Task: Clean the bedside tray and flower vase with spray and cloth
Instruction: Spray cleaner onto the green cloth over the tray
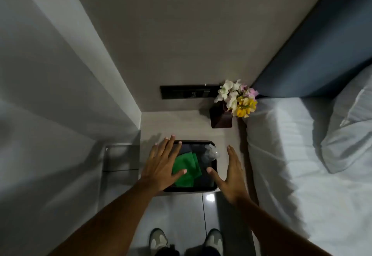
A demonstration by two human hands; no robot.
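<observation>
Both hands spread, fingers wide and holding nothing: left hand over the black tray and green cloth, right hand at its right edge. Spray bottle lying in the tray; flower vase behind on the counter. Risk: lifting unevenly, rolling the bottle off.

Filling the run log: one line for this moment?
left hand: open, over tray | right hand: open, beside tray | cloth: in tray
</observation>
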